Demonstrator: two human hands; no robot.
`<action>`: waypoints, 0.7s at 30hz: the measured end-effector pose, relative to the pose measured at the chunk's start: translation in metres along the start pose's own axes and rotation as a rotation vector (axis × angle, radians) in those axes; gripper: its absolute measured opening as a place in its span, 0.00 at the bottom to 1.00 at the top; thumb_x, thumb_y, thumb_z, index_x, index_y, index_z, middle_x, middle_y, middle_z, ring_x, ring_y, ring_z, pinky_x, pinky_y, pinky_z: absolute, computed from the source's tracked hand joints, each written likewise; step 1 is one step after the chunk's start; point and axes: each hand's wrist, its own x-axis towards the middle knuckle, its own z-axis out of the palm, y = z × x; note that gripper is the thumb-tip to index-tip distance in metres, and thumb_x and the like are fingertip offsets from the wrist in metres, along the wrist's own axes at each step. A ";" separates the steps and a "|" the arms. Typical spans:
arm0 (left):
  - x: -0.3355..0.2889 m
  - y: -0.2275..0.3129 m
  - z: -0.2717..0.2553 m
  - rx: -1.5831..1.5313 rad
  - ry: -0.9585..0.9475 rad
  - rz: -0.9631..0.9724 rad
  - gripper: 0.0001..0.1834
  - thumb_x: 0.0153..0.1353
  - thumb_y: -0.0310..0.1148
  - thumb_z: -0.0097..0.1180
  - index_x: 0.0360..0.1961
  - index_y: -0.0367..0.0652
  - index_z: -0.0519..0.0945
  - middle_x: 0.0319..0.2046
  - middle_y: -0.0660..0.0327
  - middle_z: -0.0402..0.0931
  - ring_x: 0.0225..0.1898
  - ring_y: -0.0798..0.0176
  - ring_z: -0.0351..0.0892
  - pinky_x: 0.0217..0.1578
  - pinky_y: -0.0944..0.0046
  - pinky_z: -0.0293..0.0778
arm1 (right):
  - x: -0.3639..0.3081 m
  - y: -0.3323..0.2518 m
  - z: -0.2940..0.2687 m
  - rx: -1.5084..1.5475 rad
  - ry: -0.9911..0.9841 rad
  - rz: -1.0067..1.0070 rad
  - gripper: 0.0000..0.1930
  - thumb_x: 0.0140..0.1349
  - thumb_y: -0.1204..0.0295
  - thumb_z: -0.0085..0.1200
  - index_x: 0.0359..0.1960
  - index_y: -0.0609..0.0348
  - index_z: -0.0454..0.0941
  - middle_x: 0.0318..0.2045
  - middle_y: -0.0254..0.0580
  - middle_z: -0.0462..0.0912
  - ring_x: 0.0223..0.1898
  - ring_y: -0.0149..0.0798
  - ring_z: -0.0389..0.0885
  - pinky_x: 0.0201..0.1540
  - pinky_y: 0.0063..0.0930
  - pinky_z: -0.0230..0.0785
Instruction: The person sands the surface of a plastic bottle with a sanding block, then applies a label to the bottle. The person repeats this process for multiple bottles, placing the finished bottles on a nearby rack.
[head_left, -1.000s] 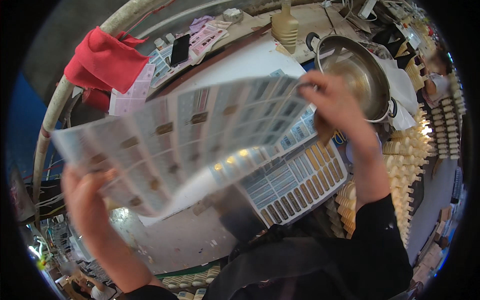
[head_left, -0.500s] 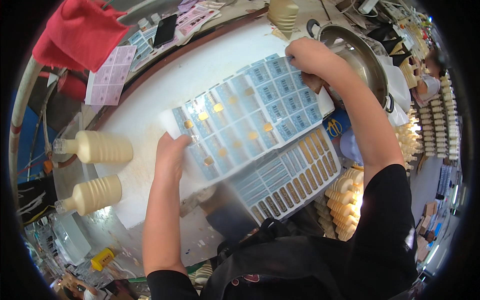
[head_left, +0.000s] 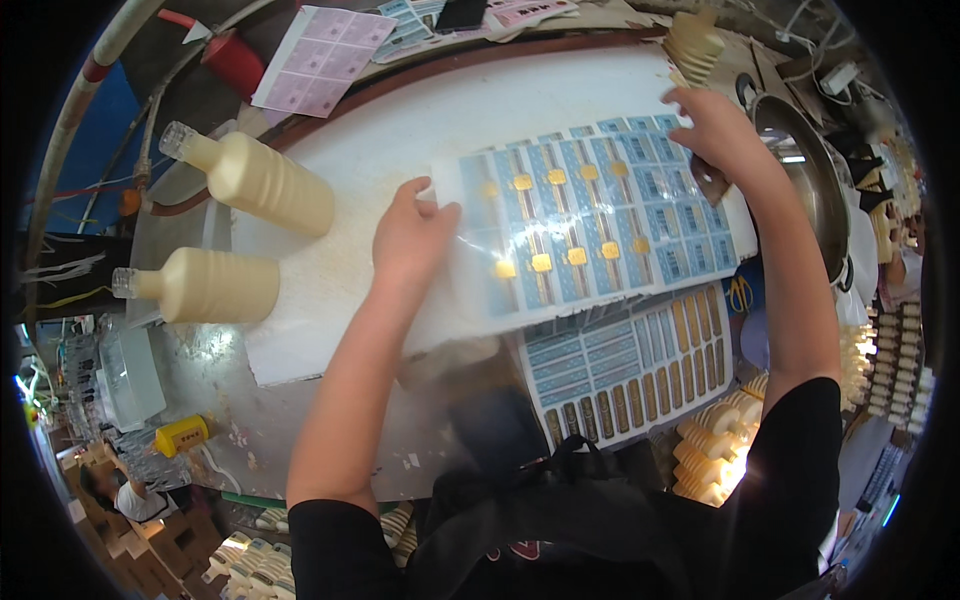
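A pale blue label sheet [head_left: 570, 220] with gold patches and barcode-like blocks lies over other sheets on a white board [head_left: 420, 115]. My left hand [head_left: 415, 235] is at its left edge, thumb and index finger apart, the thumb close to the clear margin. Over the far right corner is my right hand [head_left: 720, 130], with index finger and thumb spread. Beneath its palm shows a dark brown piece [head_left: 710, 184]; I cannot tell whether other fingers touch it. Closer to my body lies another sheet of blue and gold strip labels [head_left: 630, 365].
Two cream bottles [head_left: 270, 185] with clear necks lie at left; another cream bottle [head_left: 693, 48] is at the far right. A metal pan [head_left: 815, 180] stands beside my right arm. Pink printed sheets [head_left: 325, 60] lie at the back. A yellow container [head_left: 181, 436] sits lower left.
The view has shifted, so the board sits further right. My left thumb and index finger have parted at the sheet's edge, and the blue sheet looks flatter. My right fingers have spread.
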 end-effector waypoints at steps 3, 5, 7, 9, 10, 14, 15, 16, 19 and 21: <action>-0.004 -0.004 0.001 -0.029 0.004 0.054 0.32 0.57 0.34 0.62 0.64 0.41 0.73 0.45 0.56 0.81 0.46 0.56 0.83 0.49 0.58 0.77 | 0.005 -0.036 -0.002 0.175 -0.064 -0.010 0.20 0.55 0.71 0.64 0.52 0.58 0.82 0.38 0.50 0.85 0.40 0.48 0.85 0.45 0.38 0.77; -0.010 -0.003 0.002 0.019 0.001 0.083 0.33 0.55 0.30 0.61 0.64 0.42 0.72 0.46 0.56 0.81 0.46 0.57 0.83 0.49 0.58 0.77 | 0.008 -0.056 0.005 0.143 -0.037 -0.071 0.19 0.56 0.69 0.65 0.50 0.58 0.83 0.37 0.49 0.86 0.38 0.48 0.86 0.43 0.38 0.77; -0.010 -0.002 0.005 0.029 -0.023 0.105 0.34 0.53 0.26 0.61 0.64 0.41 0.73 0.46 0.57 0.81 0.46 0.57 0.83 0.48 0.58 0.78 | 0.007 -0.069 0.013 0.298 -0.032 -0.081 0.19 0.55 0.69 0.65 0.50 0.57 0.84 0.35 0.48 0.86 0.37 0.47 0.86 0.42 0.38 0.78; -0.010 -0.005 0.003 0.002 -0.038 0.090 0.35 0.51 0.23 0.61 0.64 0.41 0.73 0.46 0.57 0.81 0.46 0.57 0.83 0.48 0.58 0.78 | 0.010 -0.090 0.012 0.224 0.018 -0.217 0.18 0.55 0.69 0.65 0.49 0.58 0.84 0.35 0.48 0.86 0.37 0.46 0.86 0.42 0.38 0.78; -0.013 -0.007 0.001 0.002 -0.030 0.108 0.35 0.51 0.21 0.61 0.64 0.39 0.72 0.48 0.55 0.79 0.46 0.58 0.82 0.47 0.59 0.78 | 0.011 -0.100 0.008 0.188 0.042 -0.293 0.18 0.55 0.69 0.65 0.49 0.58 0.84 0.34 0.48 0.86 0.37 0.46 0.86 0.42 0.38 0.78; -0.029 -0.009 0.000 -0.019 0.061 0.203 0.34 0.53 0.21 0.61 0.65 0.33 0.71 0.50 0.52 0.74 0.44 0.59 0.79 0.44 0.62 0.77 | -0.005 -0.127 -0.009 0.134 0.200 -0.418 0.18 0.56 0.69 0.65 0.48 0.59 0.84 0.32 0.45 0.86 0.34 0.42 0.85 0.40 0.36 0.78; -0.038 -0.011 0.001 -0.022 0.093 0.222 0.34 0.53 0.22 0.61 0.64 0.33 0.71 0.50 0.52 0.74 0.44 0.59 0.79 0.44 0.62 0.76 | -0.016 -0.132 -0.013 0.168 0.239 -0.411 0.18 0.56 0.69 0.65 0.48 0.59 0.84 0.31 0.45 0.86 0.33 0.41 0.85 0.40 0.35 0.77; -0.044 -0.016 -0.001 -0.046 0.154 0.265 0.34 0.53 0.23 0.62 0.64 0.33 0.71 0.50 0.52 0.74 0.44 0.59 0.79 0.44 0.63 0.76 | -0.028 -0.137 -0.017 0.203 0.277 -0.404 0.18 0.56 0.69 0.65 0.48 0.59 0.84 0.31 0.44 0.85 0.32 0.40 0.85 0.39 0.35 0.77; -0.075 -0.042 -0.004 -0.157 0.268 0.330 0.31 0.56 0.25 0.60 0.63 0.35 0.72 0.50 0.53 0.75 0.45 0.61 0.79 0.46 0.64 0.74 | -0.083 -0.148 -0.005 0.339 0.287 -0.415 0.17 0.57 0.69 0.65 0.49 0.55 0.85 0.29 0.42 0.85 0.31 0.37 0.83 0.38 0.33 0.76; -0.103 -0.060 -0.002 -0.245 0.308 0.379 0.27 0.55 0.25 0.61 0.59 0.35 0.76 0.48 0.55 0.78 0.45 0.62 0.79 0.46 0.64 0.75 | -0.131 -0.151 0.005 0.344 0.197 -0.415 0.18 0.57 0.68 0.66 0.50 0.54 0.85 0.29 0.42 0.85 0.32 0.36 0.83 0.40 0.32 0.76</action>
